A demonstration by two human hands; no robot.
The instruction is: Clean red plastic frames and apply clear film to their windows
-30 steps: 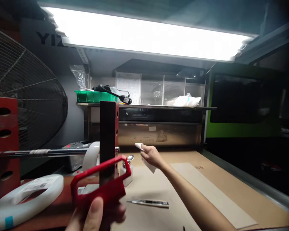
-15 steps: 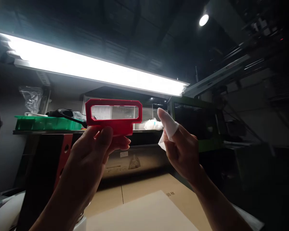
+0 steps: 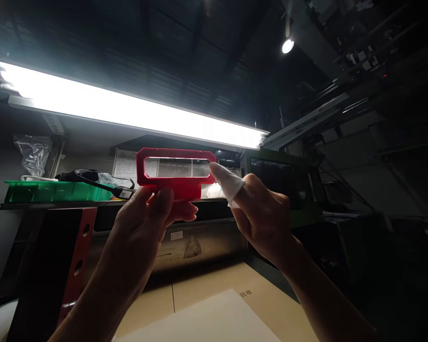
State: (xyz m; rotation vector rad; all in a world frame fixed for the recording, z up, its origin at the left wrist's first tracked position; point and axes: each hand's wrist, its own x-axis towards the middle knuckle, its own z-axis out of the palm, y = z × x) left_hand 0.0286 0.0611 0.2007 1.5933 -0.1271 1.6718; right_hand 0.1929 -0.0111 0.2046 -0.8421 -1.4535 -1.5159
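My left hand (image 3: pixel 148 221) grips a red plastic frame (image 3: pixel 176 189) by its lower block, thumb in front and fingers behind. The frame is held up before the lamp, its long window facing me. My right hand (image 3: pixel 266 213) has a white cloth (image 3: pixel 228 183) wrapped over its outstretched index finger, the other fingers curled in. That covered fingertip meets the right end of the frame's window, seemingly touching its edge. How the curled fingers pinch the cloth is partly hidden.
A bright tube lamp (image 3: pixel 128 109) hangs above the hands. Behind them a shelf carries a green tray (image 3: pixel 57 191), a black strap-like item (image 3: pixel 92 176) and a clear bag (image 3: pixel 34 154). Below lies cardboard (image 3: pixel 221 275) with a pale sheet (image 3: pixel 207 316) on it. A dark green machine (image 3: pixel 281 175) stands right.
My right hand has moved left, bringing the cloth-covered fingertip from apart to the frame's right end. The frame sits slightly farther right in view, and the background has shifted left and down.
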